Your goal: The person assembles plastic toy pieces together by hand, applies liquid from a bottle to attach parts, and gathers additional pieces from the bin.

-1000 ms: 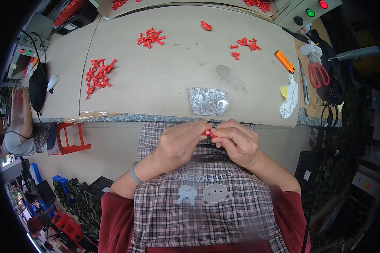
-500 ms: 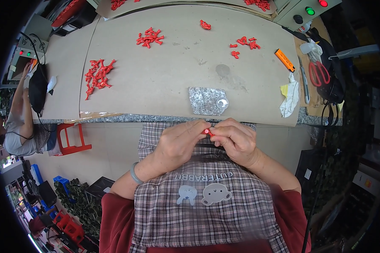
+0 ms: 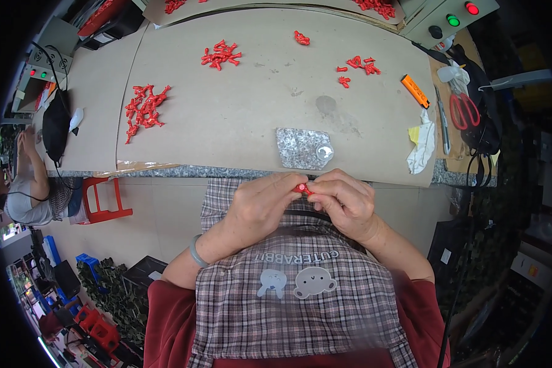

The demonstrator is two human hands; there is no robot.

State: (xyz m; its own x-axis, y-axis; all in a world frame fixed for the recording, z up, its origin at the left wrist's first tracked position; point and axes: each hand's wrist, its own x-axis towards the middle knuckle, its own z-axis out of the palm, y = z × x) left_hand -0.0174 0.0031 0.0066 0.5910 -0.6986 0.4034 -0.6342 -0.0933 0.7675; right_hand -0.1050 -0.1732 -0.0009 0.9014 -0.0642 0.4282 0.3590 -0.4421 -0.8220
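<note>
A small red plastic figure part [image 3: 302, 187] is pinched between the fingertips of both my hands, just in front of the table's near edge. My left hand [image 3: 265, 201] grips it from the left with thumb and fingers closed. From the other side my right hand [image 3: 348, 203] closes on it too. The fingers cover most of the part, so its full shape is hidden. Beyond the hands on the table lie piles of similar red parts: one at the left [image 3: 146, 112], one at the back [image 3: 221, 55], and a looser group [image 3: 363, 64] at the back right.
A clear plastic piece [image 3: 305, 148] lies near the front edge. An orange cutter [image 3: 415, 91], a crumpled white cloth [image 3: 421, 147], red-handled scissors [image 3: 464, 111] and a grey pen-like tool [image 3: 443, 127] are on the right. A control box [image 3: 451, 21] stands back right. Another person [image 3: 37, 190] sits far left.
Both hands keep hold of the red part, with only slight finger shifts. The view has moved a little. At the far left, the other person's hands have come lower, away from the control box.
</note>
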